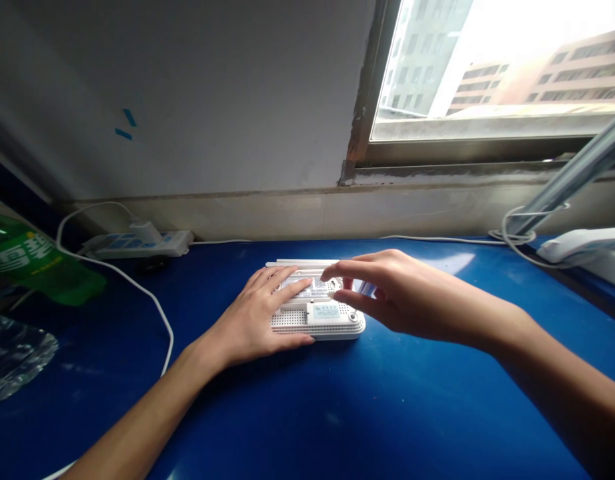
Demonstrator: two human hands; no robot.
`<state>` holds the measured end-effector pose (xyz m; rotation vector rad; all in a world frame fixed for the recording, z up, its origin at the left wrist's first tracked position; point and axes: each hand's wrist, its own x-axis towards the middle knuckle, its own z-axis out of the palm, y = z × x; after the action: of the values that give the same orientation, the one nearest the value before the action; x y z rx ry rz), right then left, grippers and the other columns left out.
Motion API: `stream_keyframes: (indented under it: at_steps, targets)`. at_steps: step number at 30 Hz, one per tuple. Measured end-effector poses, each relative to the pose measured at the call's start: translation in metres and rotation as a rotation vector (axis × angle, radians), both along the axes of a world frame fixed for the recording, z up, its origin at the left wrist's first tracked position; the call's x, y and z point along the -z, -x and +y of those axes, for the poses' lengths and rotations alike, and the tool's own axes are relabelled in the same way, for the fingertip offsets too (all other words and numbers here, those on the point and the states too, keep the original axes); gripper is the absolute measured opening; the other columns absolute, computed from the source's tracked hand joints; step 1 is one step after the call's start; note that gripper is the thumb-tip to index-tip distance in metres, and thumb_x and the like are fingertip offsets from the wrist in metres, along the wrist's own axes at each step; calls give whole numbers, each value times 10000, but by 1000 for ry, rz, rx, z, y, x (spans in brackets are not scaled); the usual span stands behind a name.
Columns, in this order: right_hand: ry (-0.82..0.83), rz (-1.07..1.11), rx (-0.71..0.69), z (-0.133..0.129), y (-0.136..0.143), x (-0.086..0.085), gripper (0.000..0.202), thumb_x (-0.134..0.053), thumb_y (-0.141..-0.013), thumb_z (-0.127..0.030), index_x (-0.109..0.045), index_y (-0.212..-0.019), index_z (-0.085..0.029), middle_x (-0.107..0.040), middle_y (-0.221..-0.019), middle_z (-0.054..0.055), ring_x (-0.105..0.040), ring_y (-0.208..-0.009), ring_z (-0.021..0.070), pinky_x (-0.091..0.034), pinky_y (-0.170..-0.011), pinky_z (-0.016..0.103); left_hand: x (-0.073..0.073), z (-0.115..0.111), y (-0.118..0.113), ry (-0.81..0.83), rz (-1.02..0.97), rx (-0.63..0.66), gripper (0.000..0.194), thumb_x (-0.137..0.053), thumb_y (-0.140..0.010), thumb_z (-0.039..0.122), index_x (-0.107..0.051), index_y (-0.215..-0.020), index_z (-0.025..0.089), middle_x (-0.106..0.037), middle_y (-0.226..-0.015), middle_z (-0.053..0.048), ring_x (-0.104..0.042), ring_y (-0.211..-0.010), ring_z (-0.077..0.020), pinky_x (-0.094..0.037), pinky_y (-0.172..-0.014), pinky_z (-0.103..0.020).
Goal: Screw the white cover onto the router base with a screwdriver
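Observation:
A white perforated device with printed labels lies on the blue table. Over its left part rests my left hand, fingers spread across the top and the thumb along the near edge. My right hand is above the device's right end, its fingers bent and the fingertips near a round hole. Something small and clear, partly hidden, shows between the fingers and palm of that hand; I cannot make out what it is.
At the left are a green bottle, a clear plastic bottle and a white power strip with a cable. A metal pole with a wound cable and a white object stand at the right. Behind is a wall with a window.

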<state>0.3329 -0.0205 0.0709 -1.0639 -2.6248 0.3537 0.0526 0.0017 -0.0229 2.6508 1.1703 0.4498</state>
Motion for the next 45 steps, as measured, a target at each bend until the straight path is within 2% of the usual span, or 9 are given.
stream_keyframes:
  at_steps: [3, 9, 12, 17, 24, 27, 33, 39, 45]
  targets:
    - [22, 12, -24, 3, -1, 3, 281, -546, -1069, -211, -705, -1294, -269, -765, -1023, 63, -721, -837, 194, -500, -718, 278, -2, -1, 0, 9, 3, -4, 915, -720, -836, 785, -492, -1607, 349, -418, -1699, -97, -353, -1563, -412, -275, -1292, -645]
    - [76, 37, -106, -5, -4, -3, 710, -575, -906, -25, -501, -1543, -330, -680, -1189, 55, -664, -837, 151, -505, -691, 242, -2, 0, -1, 8, 3, 15, 910, -732, -835, 773, -490, -1606, 356, -405, -1707, -100, -359, -1564, -403, -252, -1302, -643]
    - [96, 43, -101, -6, -2, -6, 652, -614, -895, -58, -554, -1486, -325, -689, -1181, 42, -655, -789, 144, -491, -671, 244, -1, 1, 0, 5, -8, 15, 913, -740, -831, 768, -495, -1604, 348, -415, -1702, -101, -369, -1556, -406, -257, -1301, -639]
    - [75, 16, -13, 3, 1, -1, 203, -562, -1081, -317, -724, -1192, -265, -758, -960, 36, -677, -733, 166, -470, -664, 271, -2, -1, -1, 13, 10, 2, 912, -719, -834, 788, -496, -1603, 352, -414, -1704, -87, -357, -1565, -400, -249, -1308, -633]
    - [30, 26, -90, -4, -5, -2, 650, -572, -936, -51, -514, -1521, -329, -684, -1181, 58, -675, -873, 162, -506, -706, 245, -4, -1, -1, 16, 8, -3, 907, -730, -837, 772, -488, -1608, 361, -411, -1704, -89, -351, -1568, -408, -259, -1304, -633]
    - [39, 30, -92, -6, -6, -5, 636, -607, -921, -77, -530, -1510, -303, -686, -1194, 71, -674, -850, 164, -512, -682, 243, -3, 0, -1, 9, 11, 4, 915, -714, -837, 789, -486, -1609, 356, -401, -1709, -94, -350, -1572, -399, -240, -1313, -627]
    - [32, 44, -24, 3, -2, 2, 219, -577, -1083, -301, -715, -1251, -268, -782, -1005, 48, -714, -778, 176, -501, -691, 268, -1, 0, 1, 11, 9, -6, 912, -707, -835, 799, -487, -1608, 367, -413, -1704, -82, -351, -1569, -399, -260, -1303, -633]
    - [15, 18, -96, -1, -7, -1, 654, -559, -961, -55, -510, -1538, -358, -706, -1187, 50, -697, -880, 175, -530, -735, 272, -2, 0, 0, 11, 5, 5, 917, -724, -831, 785, -476, -1613, 374, -398, -1713, -76, -352, -1570, -397, -246, -1310, -629]
    - [87, 12, -127, -9, -6, -8, 687, -593, -925, -59, -501, -1545, -341, -680, -1256, 65, -689, -814, 154, -528, -685, 252, -3, -1, -2, 3, 12, 4, 915, -735, -839, 764, -475, -1615, 354, -417, -1697, -99, -365, -1561, -390, -268, -1300, -627]
